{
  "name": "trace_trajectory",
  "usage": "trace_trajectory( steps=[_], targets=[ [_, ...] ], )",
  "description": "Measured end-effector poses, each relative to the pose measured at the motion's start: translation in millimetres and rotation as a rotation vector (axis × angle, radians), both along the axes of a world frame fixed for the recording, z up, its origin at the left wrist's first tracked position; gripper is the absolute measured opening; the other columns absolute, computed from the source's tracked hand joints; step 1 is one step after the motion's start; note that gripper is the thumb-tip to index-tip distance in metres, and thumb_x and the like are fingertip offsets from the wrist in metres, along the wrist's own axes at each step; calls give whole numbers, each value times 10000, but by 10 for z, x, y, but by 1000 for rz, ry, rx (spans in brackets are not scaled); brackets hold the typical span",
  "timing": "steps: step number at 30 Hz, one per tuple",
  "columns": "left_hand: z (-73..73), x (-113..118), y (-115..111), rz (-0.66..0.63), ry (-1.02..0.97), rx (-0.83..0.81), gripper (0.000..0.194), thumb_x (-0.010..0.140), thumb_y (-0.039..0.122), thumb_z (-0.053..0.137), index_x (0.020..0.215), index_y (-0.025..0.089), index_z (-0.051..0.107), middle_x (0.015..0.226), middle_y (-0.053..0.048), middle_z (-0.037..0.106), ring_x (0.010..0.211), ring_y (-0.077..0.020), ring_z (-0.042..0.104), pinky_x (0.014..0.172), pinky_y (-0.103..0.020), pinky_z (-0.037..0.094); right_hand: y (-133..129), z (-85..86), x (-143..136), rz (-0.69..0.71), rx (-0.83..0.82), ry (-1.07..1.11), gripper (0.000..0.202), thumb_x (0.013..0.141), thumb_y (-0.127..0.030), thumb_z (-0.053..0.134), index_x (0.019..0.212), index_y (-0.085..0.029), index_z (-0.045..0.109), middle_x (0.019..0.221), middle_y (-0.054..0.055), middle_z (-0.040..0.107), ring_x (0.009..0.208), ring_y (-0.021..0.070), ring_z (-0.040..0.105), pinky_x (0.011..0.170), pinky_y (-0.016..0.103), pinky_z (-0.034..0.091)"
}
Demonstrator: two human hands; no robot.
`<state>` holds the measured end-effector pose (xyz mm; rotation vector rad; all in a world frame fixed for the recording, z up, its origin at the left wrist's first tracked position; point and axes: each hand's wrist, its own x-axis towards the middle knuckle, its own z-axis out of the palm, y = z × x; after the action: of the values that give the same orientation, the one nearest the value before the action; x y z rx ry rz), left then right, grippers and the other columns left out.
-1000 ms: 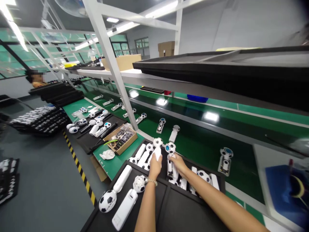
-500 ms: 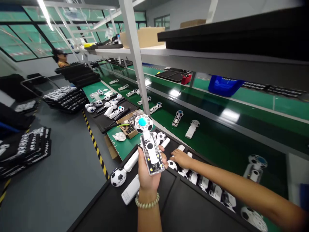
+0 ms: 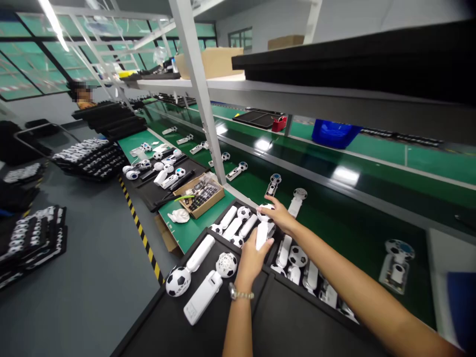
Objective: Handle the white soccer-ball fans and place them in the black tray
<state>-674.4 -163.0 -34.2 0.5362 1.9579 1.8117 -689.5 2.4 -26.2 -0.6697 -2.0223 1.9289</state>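
A: Both hands are on 1 fan (image 3: 263, 228). The left hand (image 3: 250, 258) has its fingers curled round the white handle from below; the right hand (image 3: 279, 216) is cupped over the ball-shaped head, fingertips spread across the top.

B: Where is it sitting?

A: Above the far tray (image 3: 275, 250), between a row of 3 fans (image 3: 234, 225) just left of the left fingers and more fans (image 3: 297, 258) just beneath the right wrist. I cannot tell whether its base touches the tray.

B: Risks?

A: The neighbours lie close on both sides, so I'd judge a sideways swing of the handle could knock one out of its slot. The right hand's grip looks light, only fingertips on a round head; a slip there could tip the fan onto the belt (image 3: 334, 218) just beyond the knuckles.

B: And nearer?

A: 2 fans (image 3: 197, 277) lie on the near tray (image 3: 178, 337), well left of the left wrist, out of harm.
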Motion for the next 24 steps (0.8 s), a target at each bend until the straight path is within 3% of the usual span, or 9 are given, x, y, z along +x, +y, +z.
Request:
trace_trajectory(
  steps=[2,4,7,11,14,19,21,24],
  targets=[
    [-114,-11,76,-10,133,-153,441,751,300,641,1168,171,582,1034,-104,667,982,-265,590,878,-382,443,31,-94,-64,-95,50,-29,395,602,-293,782,939,-164,622,667,-17,597,561,124,527,524,219,413],
    [-213,-23,116,38,248,-326,470,773,273,601,1199,83,544,1111,-192,623,1092,-325,533,950,-451,382,67,-219,-126,-197,87,-58,262,650,-282,741,835,-154,606,624,-31,555,528,112,488,503,220,388],
    [-329,3,147,111,377,-547,544,777,244,579,1234,-30,472,1068,-263,606,1075,-364,530,934,-483,380,114,-400,-192,-303,158,-90,227,770,-297,659,918,-153,564,717,-23,561,582,107,506,560,231,419],
    [-445,143,206,164,530,-714,560,783,204,558,1273,-32,424,1099,-257,583,1076,-350,520,932,-475,384,112,-616,-198,-272,299,-156,220,835,-303,621,966,-140,553,836,6,576,705,129,551,683,291,465],
    [-528,231,253,187,621,-778,430,792,158,517,1198,16,508,1142,-231,564,1109,-332,495,995,-496,321,79,-718,-155,-158,437,-196,173,863,-283,587,952,-136,571,931,40,588,868,178,564,821,374,451],
    [-601,238,268,183,700,-813,308,821,205,477,1025,17,611,928,-169,612,932,-292,553,947,-460,360,-38,-666,-175,199,610,-139,96,802,-142,615,897,-128,617,1116,83,572,1136,227,454,1007,435,315],
    [-609,226,258,189,717,-813,300,820,199,467,988,8,625,907,-174,611,924,-292,553,932,-450,368,-132,-622,-261,363,611,-113,155,708,-58,647,839,-141,639,1020,45,610,1051,203,501,976,383,349],
    [-625,220,240,195,741,-798,293,836,183,425,947,20,642,894,-171,626,924,-279,558,954,-441,355,-281,-591,-428,537,567,-97,192,603,26,625,634,-163,636,706,-15,594,758,141,527,840,280,406]
  ],
)
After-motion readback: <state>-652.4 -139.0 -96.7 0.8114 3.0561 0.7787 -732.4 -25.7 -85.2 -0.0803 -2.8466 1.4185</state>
